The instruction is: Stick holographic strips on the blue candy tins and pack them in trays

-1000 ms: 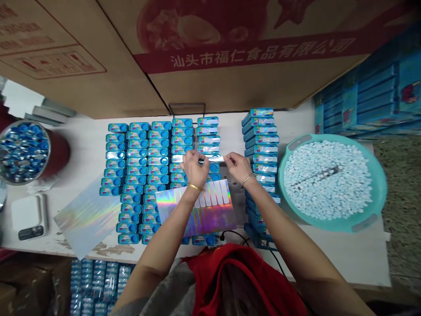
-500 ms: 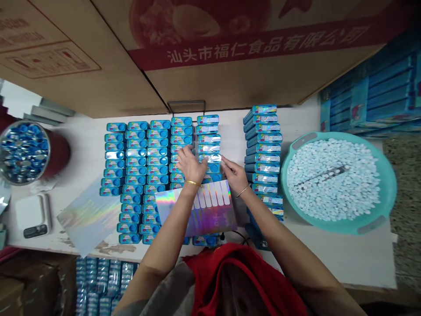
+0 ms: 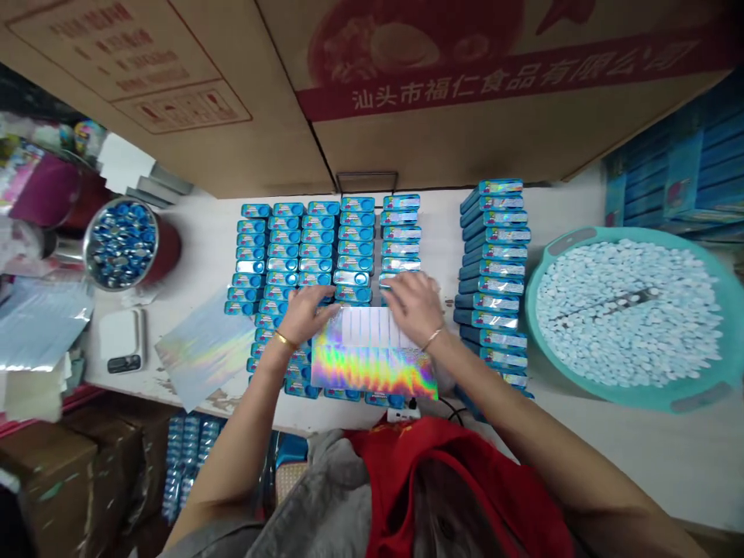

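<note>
Strip is gone from between the hands. A second ago I had the left hand (image 3: 303, 314) and right hand (image 3: 414, 304) stretching a silver sticker over the small blue rectangular tins (image 3: 291, 236). Now both sit at the top edge of the rainbow holographic sticker sheet (image 3: 372, 366), which lies on the near tin rows at the front of the white tabletop (image 3: 442, 225). Left is spread flat on the sheet's corner. Right curls over the white peeled slots; can't tell if it pinches anything. Reads as one sticker laid.
</note>
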Tool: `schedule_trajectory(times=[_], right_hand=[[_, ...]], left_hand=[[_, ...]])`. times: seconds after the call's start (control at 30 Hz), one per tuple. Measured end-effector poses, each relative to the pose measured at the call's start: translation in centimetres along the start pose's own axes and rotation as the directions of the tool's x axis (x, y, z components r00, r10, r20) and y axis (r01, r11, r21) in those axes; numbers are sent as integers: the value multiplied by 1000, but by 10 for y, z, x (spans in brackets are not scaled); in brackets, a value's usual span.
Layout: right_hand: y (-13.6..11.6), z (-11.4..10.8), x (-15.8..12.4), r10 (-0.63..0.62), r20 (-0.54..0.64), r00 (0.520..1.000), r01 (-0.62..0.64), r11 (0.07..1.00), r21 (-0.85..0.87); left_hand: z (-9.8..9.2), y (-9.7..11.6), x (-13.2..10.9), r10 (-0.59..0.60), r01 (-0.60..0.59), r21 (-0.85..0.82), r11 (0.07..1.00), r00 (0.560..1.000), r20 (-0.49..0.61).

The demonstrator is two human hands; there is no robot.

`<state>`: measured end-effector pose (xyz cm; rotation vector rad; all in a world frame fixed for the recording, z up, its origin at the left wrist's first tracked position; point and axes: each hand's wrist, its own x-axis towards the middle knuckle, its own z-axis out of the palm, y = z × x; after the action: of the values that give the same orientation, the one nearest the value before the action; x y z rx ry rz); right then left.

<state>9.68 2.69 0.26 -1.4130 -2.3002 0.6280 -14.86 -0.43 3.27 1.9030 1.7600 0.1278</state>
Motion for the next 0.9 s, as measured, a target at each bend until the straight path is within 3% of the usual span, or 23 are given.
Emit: schedule_trajectory(times=[0.1, 0.2, 0.3, 0.43, 0.63, 0.77, 0.9], right_hand=[[-45, 27, -5, -81, 186, 979, 87, 996, -24], [-59, 51, -13, -73, 285, 956, 93, 994, -57], [-54, 60, -23, -78, 251, 965, 93, 994, -52], [-48, 63, -32, -115, 210, 971, 128, 991, -48], [-50, 69, -33, -119, 198, 973, 138, 987, -82], [-53, 69, -32, -74, 227, 971, 100, 989, -105], [-56, 72, -32, -42, 235, 971, 75, 989, -131]], left_hand=[[4, -8, -22, 1, -5, 37, 999, 994, 108], [14, -7, -32, 19, -22, 45, 999, 997, 74], [23, -8, -44, 25, -26, 75, 997, 999, 20], [34, -11, -63, 40, -50, 134, 990, 996, 74], [44, 3, -73, 70, -76, 265, 961, 997, 30], [53, 11, -84, 66, -55, 268, 962, 997, -32], [54, 27, -116, 86, -77, 191, 978, 995, -41]])
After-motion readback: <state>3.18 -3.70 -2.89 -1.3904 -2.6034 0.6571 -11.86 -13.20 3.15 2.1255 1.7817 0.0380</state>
